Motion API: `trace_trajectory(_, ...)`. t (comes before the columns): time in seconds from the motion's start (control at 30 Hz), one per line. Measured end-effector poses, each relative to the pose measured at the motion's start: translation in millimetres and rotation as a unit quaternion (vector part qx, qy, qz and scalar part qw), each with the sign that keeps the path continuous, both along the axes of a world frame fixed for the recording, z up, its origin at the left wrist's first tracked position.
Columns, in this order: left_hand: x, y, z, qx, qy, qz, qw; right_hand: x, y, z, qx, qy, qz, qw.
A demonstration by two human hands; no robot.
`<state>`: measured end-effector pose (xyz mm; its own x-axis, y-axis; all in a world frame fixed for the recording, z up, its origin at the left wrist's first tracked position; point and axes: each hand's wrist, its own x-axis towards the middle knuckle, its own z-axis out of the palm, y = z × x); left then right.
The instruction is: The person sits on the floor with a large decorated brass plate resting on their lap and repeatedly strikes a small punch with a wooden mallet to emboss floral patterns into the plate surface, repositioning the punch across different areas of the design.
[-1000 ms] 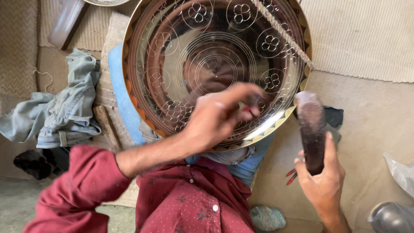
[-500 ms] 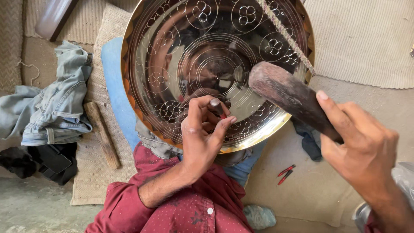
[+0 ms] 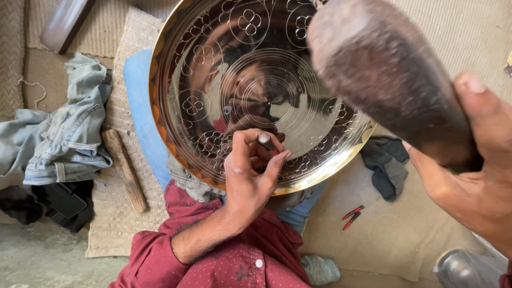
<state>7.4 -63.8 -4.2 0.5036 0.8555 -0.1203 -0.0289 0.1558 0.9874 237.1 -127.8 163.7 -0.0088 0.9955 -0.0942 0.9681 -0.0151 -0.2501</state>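
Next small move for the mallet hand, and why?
Probably bring the dark mallet down onto the punch. The right hand holds the mallet raised above the engraved metal tray, and the left hand pinches the punch with its tip on the tray's patterned band.

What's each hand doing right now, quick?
Left hand: closed, pinching a small metal punch against the engraved tray.
Right hand: closed around a raised dark wooden mallet.

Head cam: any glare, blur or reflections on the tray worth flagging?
Head view: soft daylight; the engraved brass tray mirrors the person, muddling its centre; the wooden mallet in the right hand looms close and slightly soft; the left hand holding the punch is sharp.
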Motion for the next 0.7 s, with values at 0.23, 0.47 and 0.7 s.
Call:
trace_trajectory(0.23, -2, 4, -2, 0.034, 0.020, -0.019, 0.999, 8, 16, 1, -0.235, -0.111, -0.013, 0.966)
trace_trajectory(0.47, 1, 9, 3, 0.012, 0.040, -0.038, 0.998, 16, 19, 0, -0.276, -0.103, -0.020, 0.955)
trace_trajectory(0.7, 6, 18, 9, 0.026, 0.057, -0.070, 0.996, 4, 22, -1, -0.182, -0.018, -0.061, 0.981)
